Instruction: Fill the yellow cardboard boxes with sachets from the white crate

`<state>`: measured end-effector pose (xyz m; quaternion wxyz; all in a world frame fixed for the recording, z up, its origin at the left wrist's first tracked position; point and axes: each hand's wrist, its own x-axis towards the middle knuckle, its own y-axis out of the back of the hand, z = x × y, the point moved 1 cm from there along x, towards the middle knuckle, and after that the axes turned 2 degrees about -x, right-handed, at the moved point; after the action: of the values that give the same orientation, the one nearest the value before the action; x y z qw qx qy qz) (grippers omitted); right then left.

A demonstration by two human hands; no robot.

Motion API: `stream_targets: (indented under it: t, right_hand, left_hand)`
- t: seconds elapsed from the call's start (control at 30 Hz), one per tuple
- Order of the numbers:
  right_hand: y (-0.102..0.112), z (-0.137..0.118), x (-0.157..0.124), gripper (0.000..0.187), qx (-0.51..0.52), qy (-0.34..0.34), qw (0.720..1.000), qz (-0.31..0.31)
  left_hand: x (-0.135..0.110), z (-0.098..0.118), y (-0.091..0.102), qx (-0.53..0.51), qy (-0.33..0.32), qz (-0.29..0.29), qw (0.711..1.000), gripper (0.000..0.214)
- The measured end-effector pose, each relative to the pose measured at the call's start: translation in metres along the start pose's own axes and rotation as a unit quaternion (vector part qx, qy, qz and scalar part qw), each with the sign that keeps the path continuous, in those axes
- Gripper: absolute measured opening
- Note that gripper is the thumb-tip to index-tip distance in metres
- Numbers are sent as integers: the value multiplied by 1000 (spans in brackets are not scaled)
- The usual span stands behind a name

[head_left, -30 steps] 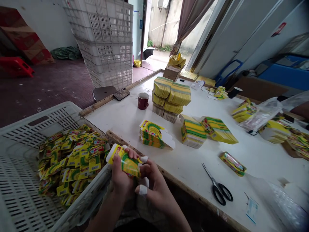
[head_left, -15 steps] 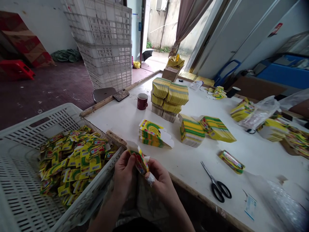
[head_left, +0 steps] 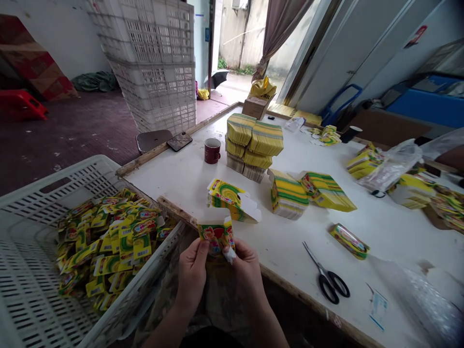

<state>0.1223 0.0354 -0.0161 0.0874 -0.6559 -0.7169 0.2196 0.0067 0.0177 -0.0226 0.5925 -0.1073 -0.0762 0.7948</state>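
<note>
Between my two hands, over the front edge of the table, is a small printed cardboard box point(head_left: 214, 233) in yellow, green and red, with a white flap standing up at its top. My left hand point(head_left: 194, 263) pinches its left side, thumb on the front. On the right side my right hand point(head_left: 246, 263) grips it; the thumb tip is wrapped in something white. Just beyond lies a short stack of flat boxes point(head_left: 228, 195) with white flaps sticking out to the right. To my left, a white plastic crate point(head_left: 97, 166) holds many small yellow-green boxes point(head_left: 108, 241).
Bundled flat cartons point(head_left: 253, 140) stand behind a maroon mug point(head_left: 212, 151) and a phone point(head_left: 179, 141). More carton bundles point(head_left: 288, 193) lie to the right. Black-handled scissors point(head_left: 328, 278), a wrapped carton roll point(head_left: 349, 240) and clear plastic point(head_left: 416, 295) are at the right front.
The box in my hands has turned so its printed front faces me and looks wider, its flap upright. Both hands have shifted slightly right, still holding it.
</note>
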Motion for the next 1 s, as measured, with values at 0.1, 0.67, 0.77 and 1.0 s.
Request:
stream_targets:
  t: [0.1, 0.67, 0.77, 1.0]
  right_hand:
    - [6, -12, 0, 15, -185, 97, 978, -28]
    - [12, -31, -22, 64, -417, 332, 845, 38]
    - [16, -18, -19, 63, -211, 149, 965, 37]
    - [1, -13, -12, 44, -45, -42, 997, -41]
  left_hand:
    - [8, 0, 5, -103, 2, 7, 995, 26]
    - [8, 37, 19, 399, -80, -231, 884, 63]
    - [2, 27, 13, 416, -147, -209, 873, 71]
    - [-4, 21, 5, 424, -224, -237, 845, 62]
